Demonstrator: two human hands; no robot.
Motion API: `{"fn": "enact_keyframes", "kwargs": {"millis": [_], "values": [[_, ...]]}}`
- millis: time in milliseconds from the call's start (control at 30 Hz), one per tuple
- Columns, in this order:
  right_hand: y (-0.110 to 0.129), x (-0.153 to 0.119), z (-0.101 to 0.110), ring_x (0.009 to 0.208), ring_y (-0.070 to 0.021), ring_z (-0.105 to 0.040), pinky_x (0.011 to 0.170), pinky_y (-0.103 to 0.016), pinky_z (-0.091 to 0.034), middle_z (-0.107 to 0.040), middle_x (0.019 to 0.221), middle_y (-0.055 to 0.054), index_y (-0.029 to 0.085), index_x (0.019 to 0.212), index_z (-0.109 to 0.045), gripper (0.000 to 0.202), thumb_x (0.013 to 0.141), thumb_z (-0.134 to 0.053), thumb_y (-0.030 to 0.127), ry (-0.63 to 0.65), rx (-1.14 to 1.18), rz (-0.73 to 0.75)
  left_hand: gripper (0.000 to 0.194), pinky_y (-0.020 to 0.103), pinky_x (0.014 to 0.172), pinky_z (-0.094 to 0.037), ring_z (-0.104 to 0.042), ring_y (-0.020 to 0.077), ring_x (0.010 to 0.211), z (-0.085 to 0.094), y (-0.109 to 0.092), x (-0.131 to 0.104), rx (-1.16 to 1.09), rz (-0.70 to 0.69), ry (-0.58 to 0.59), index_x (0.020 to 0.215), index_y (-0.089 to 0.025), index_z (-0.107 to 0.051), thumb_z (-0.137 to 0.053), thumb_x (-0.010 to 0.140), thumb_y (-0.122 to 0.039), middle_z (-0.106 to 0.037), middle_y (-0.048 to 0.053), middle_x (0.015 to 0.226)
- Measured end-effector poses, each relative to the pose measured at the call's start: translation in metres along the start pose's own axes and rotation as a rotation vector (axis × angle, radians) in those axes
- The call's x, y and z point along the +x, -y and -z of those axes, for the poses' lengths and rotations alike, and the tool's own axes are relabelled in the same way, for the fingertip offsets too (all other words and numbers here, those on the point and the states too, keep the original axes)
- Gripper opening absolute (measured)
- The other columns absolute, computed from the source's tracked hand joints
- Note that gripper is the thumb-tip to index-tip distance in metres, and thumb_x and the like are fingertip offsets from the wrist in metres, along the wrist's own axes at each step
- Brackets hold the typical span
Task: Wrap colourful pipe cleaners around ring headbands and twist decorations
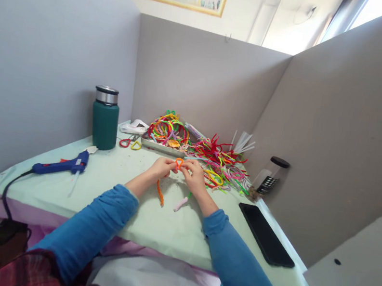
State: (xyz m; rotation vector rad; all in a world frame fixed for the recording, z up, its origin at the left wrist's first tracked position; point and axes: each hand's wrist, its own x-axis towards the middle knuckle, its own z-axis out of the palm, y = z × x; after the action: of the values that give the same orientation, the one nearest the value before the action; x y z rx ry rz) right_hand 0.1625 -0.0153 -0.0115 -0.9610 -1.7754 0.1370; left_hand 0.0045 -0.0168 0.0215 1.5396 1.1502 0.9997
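Note:
Both hands meet over the middle of the table, pinching a small orange loop (pixel 179 162) of fuzzy pipe cleaner between them. My left hand (pixel 164 168) grips its left side with closed fingers. On the right side, my right hand (pixel 193 172) is closed on the same loop. An orange twisted stem (pixel 160 193) slants down below my left hand. A green stem with a pale pink wrapped end (pixel 181 203) lies below my right hand. Whether either stem joins the loop is hidden by the fingers.
Behind the hands stand a metal tray (pixel 163 147) of colourful loops and a pile of pipe cleaners (pixel 217 152). A green bottle (pixel 105 123) and blue glue gun (pixel 63 164) are left; a black phone (pixel 265 233) and clear jar (pixel 271 176) are right.

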Motion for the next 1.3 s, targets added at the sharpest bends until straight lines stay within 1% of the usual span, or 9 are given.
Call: {"fn": "enact_keyframes", "kwargs": {"millis": [67,267,400,633,700,867,967,1100,1300], "values": [[-0.001,0.0,0.0,0.092,-0.019,-0.056,0.086,-0.034,-0.043,-0.06,0.095,-0.006,0.022,0.081,-0.07,0.01,0.081,-0.06,0.023,0.029,-0.005,0.012,0.021,0.022,0.038,-0.017,-0.029,0.0053,0.034,0.0,0.0,-0.001,-0.001,0.007,-0.006,0.072,-0.012,-0.065,-0.056,0.08,-0.03,-0.046,-0.004,0.042],[0.0,-0.001,0.001,0.092,-0.0185,-0.055,0.085,-0.034,-0.043,-0.057,0.097,-0.005,0.022,0.077,-0.07,0.008,0.08,-0.062,0.023,0.078,-0.017,0.013,0.022,0.022,0.039,-0.019,-0.029,0.0058,0.034,0.0,0.006,0.004,0.048,-0.008,-0.017,0.069,-0.013,-0.065,-0.059,0.077,-0.033,-0.035,-0.007,0.035],[0.001,-0.002,0.002,0.089,-0.0178,-0.055,0.082,-0.032,-0.043,-0.057,0.096,-0.005,0.022,0.077,-0.069,0.007,0.079,-0.063,0.022,0.118,0.002,0.039,0.027,0.022,0.04,-0.018,-0.028,0.0059,0.035,0.0,0.01,0.007,0.047,-0.039,-0.014,0.071,-0.012,-0.066,-0.061,0.076,-0.038,-0.034,-0.007,0.036],[-0.002,0.0,0.002,0.085,-0.0188,-0.053,0.077,-0.031,-0.042,-0.058,0.087,-0.003,0.02,0.081,-0.063,0.009,0.077,-0.056,0.016,0.079,-0.049,-0.017,0.045,0.021,0.043,-0.019,-0.028,0.0054,0.041,-0.002,0.011,0.006,0.025,-0.092,0.123,0.095,-0.01,-0.071,-0.069,0.066,-0.045,-0.039,-0.007,0.044],[-0.003,-0.001,0.001,0.083,-0.0184,-0.053,0.075,-0.03,-0.041,-0.056,0.085,-0.003,0.02,0.079,-0.061,0.009,0.075,-0.055,0.015,0.092,-0.056,-0.021,0.046,0.021,0.045,-0.022,-0.031,0.0057,0.044,-0.002,0.014,0.008,0.059,-0.12,0.122,0.092,-0.01,-0.071,-0.07,0.063,-0.046,-0.043,-0.006,0.049],[-0.002,-0.002,-0.002,0.073,-0.0162,-0.049,0.066,-0.027,-0.036,-0.052,0.076,-0.001,0.019,0.069,-0.054,0.007,0.073,-0.053,0.013,0.116,-0.083,-0.038,0.037,0.021,0.05,-0.029,-0.041,0.0089,0.053,-0.005,0.023,0.016,0.175,-0.21,0.029,0.077,-0.011,-0.071,-0.068,0.063,-0.045,-0.056,-0.001,0.059],[0.0,-0.002,-0.002,0.068,-0.015,-0.046,0.062,-0.026,-0.033,-0.05,0.071,0.0,0.019,0.066,-0.05,0.009,0.073,-0.054,0.014,0.107,-0.095,-0.074,0.038,0.022,0.049,-0.028,-0.04,0.0099,0.054,-0.007,0.026,0.017,0.237,-0.216,0.002,0.07,-0.011,-0.07,-0.063,0.067,-0.048,-0.054,0.0,0.057],[0.002,-0.002,-0.002,0.067,-0.0147,-0.046,0.063,-0.026,-0.033,-0.05,0.069,0.001,0.02,0.066,-0.05,0.009,0.073,-0.056,0.017,0.107,-0.102,-0.117,0.04,0.022,0.048,-0.026,-0.039,0.0101,0.053,-0.008,0.025,0.016,0.304,-0.23,-0.009,0.065,-0.011,-0.067,-0.059,0.071,-0.05,-0.052,0.0,0.054],[0.008,-0.001,0.0,0.067,-0.0143,-0.048,0.063,-0.026,-0.035,-0.053,0.069,0.002,0.019,0.069,-0.053,0.01,0.071,-0.063,0.021,0.138,-0.065,-0.203,0.029,0.022,0.05,-0.027,-0.042,0.0107,0.054,-0.007,0.022,0.016,0.356,-0.251,-0.032,0.061,-0.012,-0.065,-0.057,0.072,-0.038,-0.052,-0.001,0.054]]}}
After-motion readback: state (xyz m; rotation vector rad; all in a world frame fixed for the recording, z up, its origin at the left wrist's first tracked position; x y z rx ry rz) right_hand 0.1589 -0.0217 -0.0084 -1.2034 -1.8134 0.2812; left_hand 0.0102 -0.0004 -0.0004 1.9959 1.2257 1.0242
